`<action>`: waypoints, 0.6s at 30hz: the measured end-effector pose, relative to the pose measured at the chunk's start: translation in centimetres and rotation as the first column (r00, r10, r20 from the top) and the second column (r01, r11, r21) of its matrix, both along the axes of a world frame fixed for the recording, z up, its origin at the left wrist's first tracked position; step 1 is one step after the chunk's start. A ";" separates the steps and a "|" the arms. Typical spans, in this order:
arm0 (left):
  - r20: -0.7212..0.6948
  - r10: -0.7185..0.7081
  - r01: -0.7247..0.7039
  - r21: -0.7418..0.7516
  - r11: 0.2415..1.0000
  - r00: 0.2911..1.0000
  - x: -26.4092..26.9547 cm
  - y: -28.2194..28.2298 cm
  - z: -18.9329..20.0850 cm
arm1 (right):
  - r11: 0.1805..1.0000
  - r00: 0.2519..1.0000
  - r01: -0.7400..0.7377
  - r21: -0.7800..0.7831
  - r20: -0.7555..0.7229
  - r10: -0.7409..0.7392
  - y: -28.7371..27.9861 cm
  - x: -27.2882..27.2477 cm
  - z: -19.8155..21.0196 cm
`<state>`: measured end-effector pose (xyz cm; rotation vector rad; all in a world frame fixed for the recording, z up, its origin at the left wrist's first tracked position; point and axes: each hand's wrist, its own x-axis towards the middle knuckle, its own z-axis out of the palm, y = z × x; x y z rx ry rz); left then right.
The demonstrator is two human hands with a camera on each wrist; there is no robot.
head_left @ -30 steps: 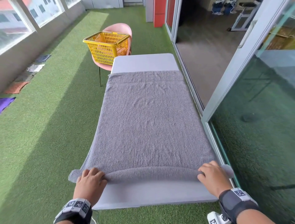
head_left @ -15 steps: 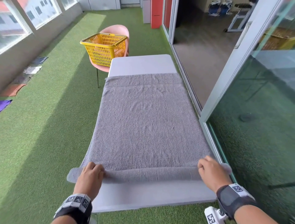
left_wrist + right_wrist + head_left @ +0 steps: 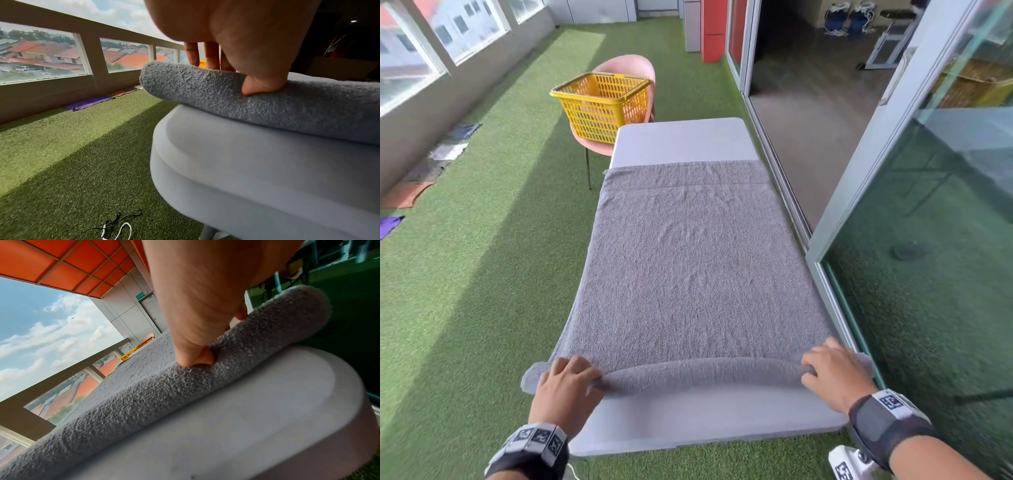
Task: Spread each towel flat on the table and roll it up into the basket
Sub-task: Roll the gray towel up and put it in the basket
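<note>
Hands first: the left hand and right hand sit well apart at the near end of the table, each curled over one end of the roll started in the grey towel. From the wrist views, each thumb digs into the near side of the roll while the fingers reach over its top, so both hands grip towel, not table. The roll is thin, only a turn or so by the look of it, and its ends poke out past both hands and over the table's sides.

Beyond the roll the towel lies flat, reaching most of the way up the table, with light creases and a bare strip of tabletop past its far hem. Further off, the yellow basket stands on a pink chair just beside the far left corner.

I'd say rolling has just begun. Next calls for both hands pushing forward evenly, keeping the roll tight and square so it doesn't cone.
</note>
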<state>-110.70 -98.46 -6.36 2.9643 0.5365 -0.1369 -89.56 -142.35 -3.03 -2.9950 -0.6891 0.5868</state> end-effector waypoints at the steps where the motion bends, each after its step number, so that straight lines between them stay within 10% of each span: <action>1: -0.006 -0.006 0.006 0.016 1.000 1.000 -0.1 0.2 0.0 | 1.000 1.000 0.014 -0.022 -0.007 -0.014 0.0 0.0 0.2; 18: 0.155 0.020 -0.008 -0.075 0.997 0.988 2.4 0.5 0.6 | 0.986 0.999 0.010 0.168 0.031 -0.015 0.4 0.8 -1.2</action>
